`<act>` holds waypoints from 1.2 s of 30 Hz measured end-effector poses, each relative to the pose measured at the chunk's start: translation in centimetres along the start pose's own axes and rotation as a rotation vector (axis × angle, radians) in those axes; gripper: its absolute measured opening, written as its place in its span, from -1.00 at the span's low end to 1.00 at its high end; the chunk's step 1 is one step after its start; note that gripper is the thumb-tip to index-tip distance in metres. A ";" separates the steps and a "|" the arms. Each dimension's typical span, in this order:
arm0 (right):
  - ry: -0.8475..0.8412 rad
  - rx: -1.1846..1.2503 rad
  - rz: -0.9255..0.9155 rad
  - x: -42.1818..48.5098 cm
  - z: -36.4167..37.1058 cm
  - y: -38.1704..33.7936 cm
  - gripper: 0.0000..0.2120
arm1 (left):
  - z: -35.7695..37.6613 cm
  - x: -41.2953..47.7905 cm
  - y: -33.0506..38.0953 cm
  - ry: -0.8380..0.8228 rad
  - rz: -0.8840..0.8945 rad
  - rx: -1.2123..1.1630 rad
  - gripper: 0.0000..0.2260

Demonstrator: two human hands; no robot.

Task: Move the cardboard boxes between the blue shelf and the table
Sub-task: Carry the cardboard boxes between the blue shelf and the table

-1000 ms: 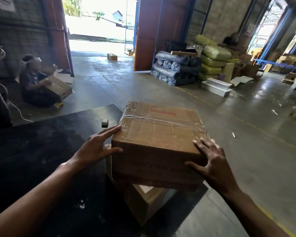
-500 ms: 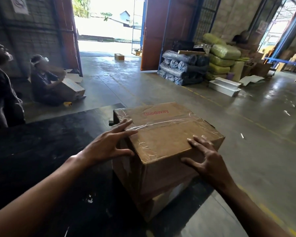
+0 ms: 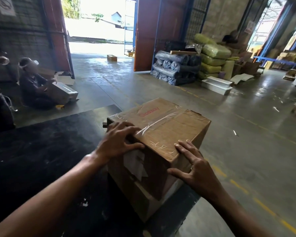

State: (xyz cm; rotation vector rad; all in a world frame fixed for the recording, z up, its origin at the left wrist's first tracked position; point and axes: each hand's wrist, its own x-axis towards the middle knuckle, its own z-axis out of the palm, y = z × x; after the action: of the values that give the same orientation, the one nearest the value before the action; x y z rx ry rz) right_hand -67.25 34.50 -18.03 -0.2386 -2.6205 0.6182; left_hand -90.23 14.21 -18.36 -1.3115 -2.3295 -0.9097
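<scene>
A taped brown cardboard box (image 3: 169, 127) with red lettering sits on top of a second cardboard box (image 3: 143, 204). Both stand at the right edge of the black table (image 3: 41, 151). My left hand (image 3: 118, 142) lies over the top box's near left edge, with the fingers on the lid and the thumb along the side face. My right hand (image 3: 195, 168) presses spread fingers against the near right corner. The blue shelf (image 3: 272, 59) stands far off at the back right.
A person (image 3: 34, 86) sits on the floor at the left holding another box. Wrapped dark rolls (image 3: 174, 69), green sacks (image 3: 214, 57) and white trays (image 3: 217, 84) are piled by the orange door. A small box (image 3: 112, 57) lies in the doorway. Concrete floor lies to the right of the table.
The top box has turned on the lower box and now lines up with it more closely. My left hand moved from the box's side up onto its top edge.
</scene>
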 end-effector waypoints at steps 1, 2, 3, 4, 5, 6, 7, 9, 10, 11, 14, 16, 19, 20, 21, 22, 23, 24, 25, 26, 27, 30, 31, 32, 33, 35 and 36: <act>0.016 -0.012 0.010 -0.1 0.2 -0.2 -0.15 | -0.5 0.5 -1.4 -0.056 -0.040 0.012 -0.26; 0.033 -0.019 0.021 -0.2 0.4 -0.4 -0.15 | -1.0 0.9 -2.6 -0.115 -0.081 0.032 -0.22; 0.045 -0.024 0.032 -0.4 0.7 -0.6 -0.14 | -1.3 1.1 -3.7 -0.161 -0.117 0.038 -0.18; 0.054 -0.029 0.040 -0.4 0.9 -0.8 -0.13 | -1.6 1.2 -4.5 -0.183 -0.143 0.026 -0.15; 0.062 -0.035 0.045 -0.5 1.1 -1.0 -0.12 | -1.7 1.1 -5.1 -0.186 -0.162 0.003 -0.13; 0.067 -0.040 0.049 -0.5 1.2 -1.0 -0.11 | -1.7 0.9 -5.2 -0.173 -0.178 -0.021 -0.12; 0.071 -0.048 0.050 -0.5 1.2 -1.0 -0.12 | -1.7 0.6 -5.0 -0.153 -0.193 -0.037 -0.11; 0.080 -0.063 0.059 -0.3 1.1 -0.5 -0.13 | -1.4 -0.5 -4.1 -0.104 -0.211 -0.011 -0.13; 0.084 -0.058 0.074 -0.3 0.9 -0.1 -0.15 | -1.4 -1.2 -3.4 -0.076 -0.208 0.033 -0.17; 0.088 -0.040 0.093 -0.1 0.6 0.3 -0.16 | -1.4 -1.9 -2.8 -0.040 -0.199 0.087 -0.23; 0.120 0.063 0.152 0.4 -0.3 2.2 -0.20 | -2.0 -3.2 -1.5 0.098 -0.190 0.139 -0.39; 0.131 0.157 0.188 0.9 -0.6 3.3 -0.21 | -2.7 -3.1 -1.5 0.160 -0.238 0.031 -0.45; 0.077 0.306 0.246 2.0 -0.5 3.9 -0.16 | -3.0 -2.6 -2.7 0.076 -0.374 -0.268 -0.33; 0.055 0.335 0.265 2.4 -0.2 3.9 -0.13 | -2.9 -2.6 -2.9 0.014 -0.429 -0.407 -0.28; 0.040 0.351 0.276 2.8 -0.1 4.1 -0.10 | -2.6 -2.6 -2.8 -0.037 -0.465 -0.524 -0.26; 0.025 0.352 0.270 3.3 -0.1 4.3 -0.06 | -2.3 -2.6 -2.6 -0.059 -0.483 -0.596 -0.28; 0.006 0.347 0.253 3.8 -0.2 4.5 -0.02 | -2.0 -2.7 -2.3 -0.056 -0.494 -0.634 -0.34; -0.014 0.336 0.236 4.3 -0.4 4.8 0.02 | -1.8 -2.7 -2.1 -0.042 -0.513 -0.658 -0.41; -0.039 0.324 0.222 4.9 -0.8 5.1 0.05 | -1.7 -2.7 -1.7 -0.029 -0.540 -0.671 -0.43; -0.061 0.296 0.207 5.7 -1.2 5.7 0.06 | -1.4 -2.7 -1.4 -0.019 -0.569 -0.660 -0.40; -0.077 0.256 0.187 6.5 -1.6 6.4 0.07 | -1.3 -2.6 -1.0 -0.019 -0.584 -0.628 -0.36; -0.133 0.136 0.106 9.0 -2.6 9.0 0.05 | -0.3 -2.1 1.5 -0.012 -0.601 -0.514 -0.37; -0.154 0.122 0.081 9.8 -2.8 9.9 0.05 | 0.1 -1.9 2.7 0.000 -0.605 -0.488 -0.37; -0.174 0.114 0.055 10.5 -3.0 11.0 0.06 | 0.7 -1.7 4.2 0.017 -0.615 -0.463 -0.38; -0.192 0.103 0.028 11.2 -3.2 12.1 0.06 | 1.3 -1.5 5.7 0.039 -0.633 -0.439 -0.39; -0.233 0.089 -0.011 12.7 -3.7 14.2 0.07 | 2.8 -1.3 8.3 0.097 -0.696 -0.386 -0.40; -0.249 0.091 -0.031 13.4 -4.0 15.3 0.08 | 3.5 -1.3 9.6 0.119 -0.729 -0.361 -0.39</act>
State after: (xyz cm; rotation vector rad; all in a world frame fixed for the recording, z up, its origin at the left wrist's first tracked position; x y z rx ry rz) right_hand -76.41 53.05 -16.83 -0.0977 -2.8176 0.8001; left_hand -81.31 19.31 -18.15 -0.4431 -2.6537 -1.6254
